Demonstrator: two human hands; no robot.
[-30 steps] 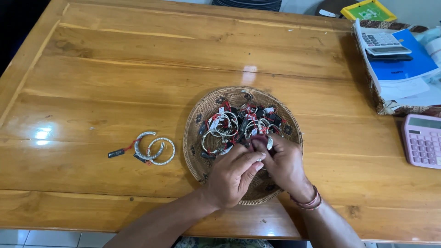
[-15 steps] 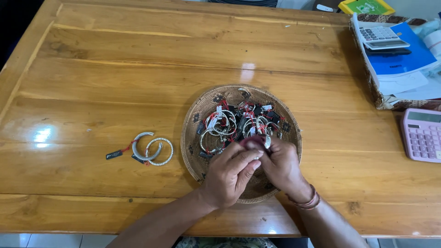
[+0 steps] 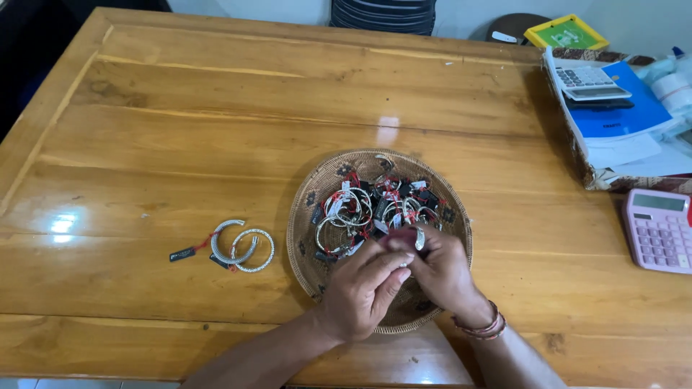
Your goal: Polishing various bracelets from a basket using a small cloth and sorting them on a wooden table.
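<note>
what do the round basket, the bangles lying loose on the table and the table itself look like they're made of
Round shallow basket: woven plant fibre, tan and matte, with fine coiled weave and dark motifs. Two silver-coloured open bangles: probably metal, given their pale grey shine and patterned edges. Large table: wood, varnished glossy, with visible grain, plank seams and bright light reflections.

The left hand [image 3: 364, 288] and right hand [image 3: 440, 270] cover the near part of the woven basket [image 3: 306, 216] and most of the small silver piece [image 3: 418, 238] pinched between them; its shape cannot be told. Tags on the bangles [image 3: 353, 212] are too small to read. The pink calculator [image 3: 659, 230] is cut off at the right edge
</note>
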